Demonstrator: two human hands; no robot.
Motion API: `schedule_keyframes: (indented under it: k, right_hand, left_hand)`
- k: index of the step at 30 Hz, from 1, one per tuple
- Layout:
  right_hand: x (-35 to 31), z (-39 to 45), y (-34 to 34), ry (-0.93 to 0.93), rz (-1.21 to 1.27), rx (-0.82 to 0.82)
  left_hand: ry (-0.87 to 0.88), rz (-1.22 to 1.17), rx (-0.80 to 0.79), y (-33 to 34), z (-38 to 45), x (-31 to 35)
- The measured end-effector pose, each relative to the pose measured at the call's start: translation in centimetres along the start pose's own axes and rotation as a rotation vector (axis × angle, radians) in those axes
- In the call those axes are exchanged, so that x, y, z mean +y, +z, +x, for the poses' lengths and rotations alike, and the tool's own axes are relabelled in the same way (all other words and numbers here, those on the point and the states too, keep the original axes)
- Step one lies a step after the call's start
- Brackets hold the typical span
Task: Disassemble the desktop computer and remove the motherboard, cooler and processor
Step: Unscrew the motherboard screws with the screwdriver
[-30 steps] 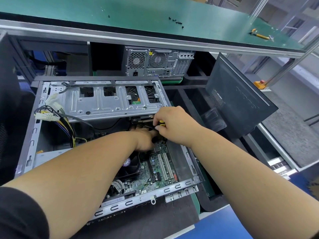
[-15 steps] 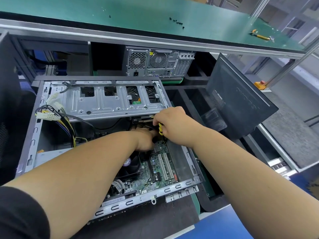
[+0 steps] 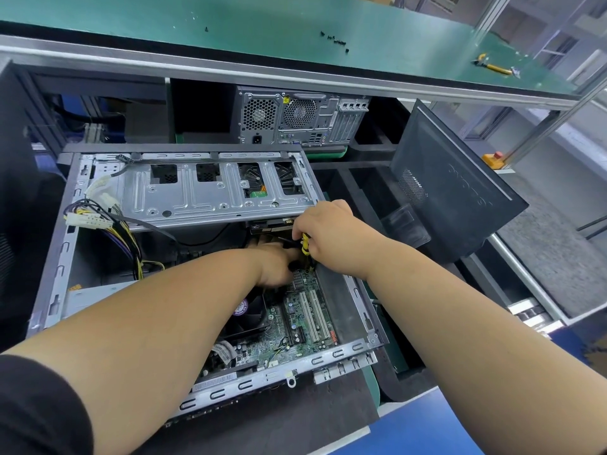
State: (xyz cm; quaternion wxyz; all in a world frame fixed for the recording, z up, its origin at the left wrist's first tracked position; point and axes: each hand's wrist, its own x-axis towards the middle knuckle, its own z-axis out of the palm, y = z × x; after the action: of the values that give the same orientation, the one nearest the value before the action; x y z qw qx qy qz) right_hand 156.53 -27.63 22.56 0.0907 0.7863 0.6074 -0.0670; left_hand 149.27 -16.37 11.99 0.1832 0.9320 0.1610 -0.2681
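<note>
Both hands (image 3: pixel 295 247) deep inside cramped case (image 3: pixel 52 257)

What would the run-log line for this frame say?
right hand: grips yellow-handled screwdriver | left hand: inside open case, grip unclear | motherboard, cooler fan: still mounted

The open grey computer case (image 3: pixel 184 205) lies at frame centre-left, with the green motherboard (image 3: pixel 295 326) and black cooler fan (image 3: pixel 249 318) inside its lower part.
</note>
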Motion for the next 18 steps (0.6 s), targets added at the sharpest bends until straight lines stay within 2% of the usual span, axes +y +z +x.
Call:
schedule_keyframes:
  k: [18]
  right_hand:
    - [0.62,-0.27,0.11,0.015,0.050,0.013]
  left_hand:
    - [0.006,0.011,-0.024,0.15,0.10,0.03]
